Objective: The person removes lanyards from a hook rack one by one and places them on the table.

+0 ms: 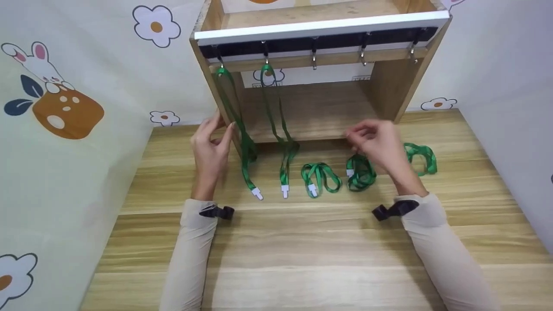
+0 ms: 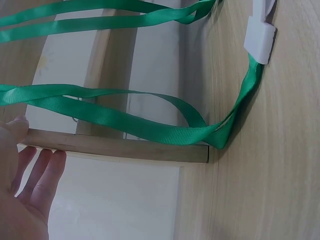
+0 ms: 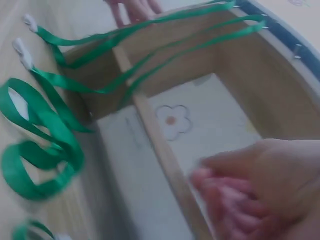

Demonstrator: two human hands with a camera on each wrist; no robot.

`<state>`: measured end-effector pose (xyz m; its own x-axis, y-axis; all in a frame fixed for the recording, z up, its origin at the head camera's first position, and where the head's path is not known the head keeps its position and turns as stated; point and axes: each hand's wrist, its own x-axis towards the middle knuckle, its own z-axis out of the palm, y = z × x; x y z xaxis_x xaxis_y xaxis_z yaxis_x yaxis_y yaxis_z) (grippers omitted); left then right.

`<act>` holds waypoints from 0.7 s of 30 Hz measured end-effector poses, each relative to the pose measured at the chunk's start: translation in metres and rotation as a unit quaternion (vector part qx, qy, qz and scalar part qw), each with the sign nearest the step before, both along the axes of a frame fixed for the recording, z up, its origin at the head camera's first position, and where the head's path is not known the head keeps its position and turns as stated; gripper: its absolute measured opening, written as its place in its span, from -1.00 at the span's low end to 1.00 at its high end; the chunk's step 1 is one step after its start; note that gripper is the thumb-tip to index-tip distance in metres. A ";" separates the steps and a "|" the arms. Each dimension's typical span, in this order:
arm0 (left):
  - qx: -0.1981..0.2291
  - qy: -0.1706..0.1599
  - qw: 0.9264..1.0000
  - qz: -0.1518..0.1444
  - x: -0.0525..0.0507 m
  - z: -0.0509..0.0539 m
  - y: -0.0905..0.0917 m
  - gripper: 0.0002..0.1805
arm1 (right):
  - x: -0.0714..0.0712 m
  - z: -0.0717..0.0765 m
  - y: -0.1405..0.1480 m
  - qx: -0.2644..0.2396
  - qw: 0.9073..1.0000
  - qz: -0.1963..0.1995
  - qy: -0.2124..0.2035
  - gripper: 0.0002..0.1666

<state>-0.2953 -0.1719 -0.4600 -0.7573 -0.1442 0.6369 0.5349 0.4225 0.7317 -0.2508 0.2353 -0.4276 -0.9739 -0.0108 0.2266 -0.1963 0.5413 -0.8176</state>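
My left hand point(image 1: 210, 147) grips the left side panel of the wooden shelf point(image 1: 311, 101); in the left wrist view the thumb and fingers lie on opposite faces of that panel point(image 2: 135, 149). One green lanyard point(image 1: 247, 149) hangs from the leftmost hook beside this hand, and a second lanyard point(image 1: 284, 170) hangs from the hook to its right. Their white clips reach down to the table. With curled fingers and nothing visible in them, my right hand point(image 1: 382, 140) is in front of the shelf's lower right part, above a bundled lanyard point(image 1: 367, 178).
A loosely folded lanyard point(image 1: 319, 168) lies on the wooden table point(image 1: 293, 259), left of the bundle. Another coil point(image 1: 430, 160) lies beyond my right wrist. The hook rail point(image 1: 341, 41) runs along the shelf's top front, with three bare hooks on the right.
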 end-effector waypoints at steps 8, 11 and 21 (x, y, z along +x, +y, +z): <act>-0.003 0.000 1.000 0.006 -0.001 0.000 0.000 -0.48 | 0.005 0.026 0.034 -0.121 0.935 -0.183 0.279 -0.66; -0.001 0.004 1.000 0.007 -0.001 -0.002 0.000 -0.48 | 0.009 0.031 0.041 -0.144 0.926 -0.204 0.281 -0.66; 0.000 0.010 1.000 -0.001 0.000 -0.002 -0.001 -0.48 | 0.001 0.008 0.053 -0.140 0.950 -0.184 0.208 -0.53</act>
